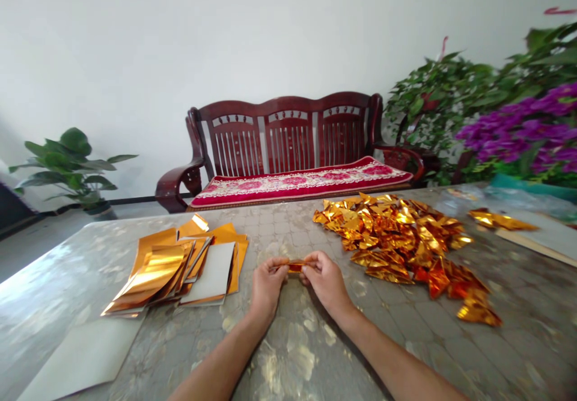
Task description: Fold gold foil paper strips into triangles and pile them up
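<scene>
My left hand [267,283] and my right hand [325,278] meet over the middle of the table [63,305]. Both pinch a small, narrow piece of gold foil paper [296,266] between their fingertips, one at each end. To the left lies a fanned stack of flat gold foil sheets [178,267], some white side up. To the right spreads a heap of folded gold foil pieces [396,235].
A white sheet [83,356] lies at the near left. One folded gold piece [501,219] lies apart at the far right beside clear plastic. Behind the table stand a dark wooden bench [288,145] with a red cushion, a potted plant [72,166] and purple flowers [532,127].
</scene>
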Demonstrator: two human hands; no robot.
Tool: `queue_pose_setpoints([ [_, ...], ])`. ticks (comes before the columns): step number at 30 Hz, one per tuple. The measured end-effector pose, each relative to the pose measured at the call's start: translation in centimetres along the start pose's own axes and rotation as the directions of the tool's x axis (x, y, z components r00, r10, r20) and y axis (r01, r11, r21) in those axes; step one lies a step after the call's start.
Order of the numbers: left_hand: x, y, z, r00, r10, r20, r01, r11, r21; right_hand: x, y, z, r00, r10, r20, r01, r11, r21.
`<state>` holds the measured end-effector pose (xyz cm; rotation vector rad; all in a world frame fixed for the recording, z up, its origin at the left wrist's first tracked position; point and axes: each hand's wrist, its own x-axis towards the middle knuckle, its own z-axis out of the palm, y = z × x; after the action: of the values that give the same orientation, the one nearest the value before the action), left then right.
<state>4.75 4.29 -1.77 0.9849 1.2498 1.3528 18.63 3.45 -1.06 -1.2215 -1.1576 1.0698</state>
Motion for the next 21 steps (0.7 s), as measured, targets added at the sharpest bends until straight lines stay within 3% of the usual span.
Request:
queue_pose_setpoints([
  [5,-0.16,0.48,0.21,0.992,-0.111,0.055,0.119,0.978,-0.173,0.13,0.09,-0.15,1.000,-0.003,-0.003,0.003,1.000,-0.011],
  [10,-0.25,0.85,0.43,0.974,-0.191,0.121,0.210,0.963,-0.171,0.01,-0.28,-0.44,0.999,0.048,-0.009,-0.048,0.999,0.018],
  [21,-0.70,0.74,0.81,0.991,-0.084,0.103,0.090,0.994,-0.059,-0.14,-0.35,-0.58,0.994,0.108,-0.010,-0.107,0.992,0.062],
])
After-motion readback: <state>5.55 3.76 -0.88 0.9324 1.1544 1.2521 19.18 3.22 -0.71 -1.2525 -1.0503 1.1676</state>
